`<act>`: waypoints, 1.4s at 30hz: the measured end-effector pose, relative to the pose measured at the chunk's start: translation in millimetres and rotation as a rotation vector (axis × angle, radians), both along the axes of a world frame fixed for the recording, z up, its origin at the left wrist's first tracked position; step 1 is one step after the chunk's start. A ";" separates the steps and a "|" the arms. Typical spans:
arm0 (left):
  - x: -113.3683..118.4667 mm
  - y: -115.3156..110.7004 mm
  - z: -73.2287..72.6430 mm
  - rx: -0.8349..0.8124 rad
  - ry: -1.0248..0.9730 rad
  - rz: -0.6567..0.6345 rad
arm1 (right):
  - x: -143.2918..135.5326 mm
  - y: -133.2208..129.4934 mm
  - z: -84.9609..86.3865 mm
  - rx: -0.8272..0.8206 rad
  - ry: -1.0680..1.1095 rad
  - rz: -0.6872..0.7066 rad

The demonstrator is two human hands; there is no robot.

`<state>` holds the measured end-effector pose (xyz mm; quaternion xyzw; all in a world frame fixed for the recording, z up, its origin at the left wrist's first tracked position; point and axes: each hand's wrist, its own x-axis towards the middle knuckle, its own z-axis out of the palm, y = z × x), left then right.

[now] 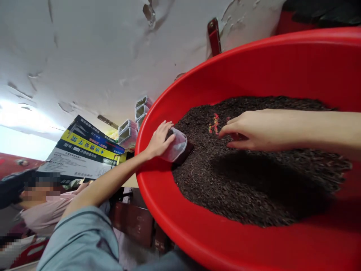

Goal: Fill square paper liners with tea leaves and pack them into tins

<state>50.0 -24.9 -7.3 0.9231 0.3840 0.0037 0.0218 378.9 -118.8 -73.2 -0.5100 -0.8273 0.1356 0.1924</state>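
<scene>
A large red plastic basin (158,184) holds a heap of dark, thin, dry strands that look like loose tea leaves (208,188). Inside its left end, my left hand (161,142) grips a small dark container lined with a clear plastic bag (179,146), which lies tilted on the leaves. Over the middle of the heap is my right hand (239,130), fingers bent and apart, with nothing visible between them. A small patch of red and yellow bits (214,123) lies on the leaves by its fingertips. The inside of the container is partly hidden.
Several clear plastic-lined containers (128,133) stand beyond the basin's left rim. A printed carton (90,150) is left of them, and another person in a pink top (47,214) is at the far left. A peeling white wall (98,56) runs behind.
</scene>
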 end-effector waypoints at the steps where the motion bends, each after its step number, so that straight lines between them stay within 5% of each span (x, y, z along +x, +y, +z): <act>1: 3.4 0.3 -0.6 0.012 -0.004 0.011 | 0.1 -0.1 1.0 -0.002 0.008 0.000; 5: 16.0 5.0 -0.8 0.028 0.023 -0.163 | -0.4 -1.2 7.8 -0.060 -0.034 0.028; 10: 17.4 18.9 -1.6 -0.001 -0.014 -0.105 | -2.6 -1.5 10.6 -0.111 -0.015 0.046; 14: 20.7 20.1 -5.0 -0.006 -0.004 -0.186 | -9.0 -8.2 30.1 -0.208 -0.122 0.033; 21: 12.5 39.1 17.5 -0.153 -0.091 -0.012 | -19.0 -17.4 65.8 -0.331 -0.260 -0.133; 24: 24.3 46.8 20.2 -0.128 -0.230 0.048 | -19.3 -17.4 63.3 -0.349 -0.265 -0.160; 28: 35.0 40.7 7.2 -0.067 -0.059 -0.174 | -19.3 -18.3 58.7 -0.384 -0.276 -0.159; 34: -11.8 17.2 6.2 -0.094 0.212 -0.270 | -17.9 -17.6 58.7 -0.414 -0.284 -0.179; 37: -19.7 13.0 7.7 -0.088 0.222 -0.233 | -15.3 -14.9 52.2 -0.396 -0.296 -0.174; 42: 8.7 10.1 -6.2 -0.035 0.139 -0.128 | -16.1 -15.3 44.0 -0.442 -0.314 -0.135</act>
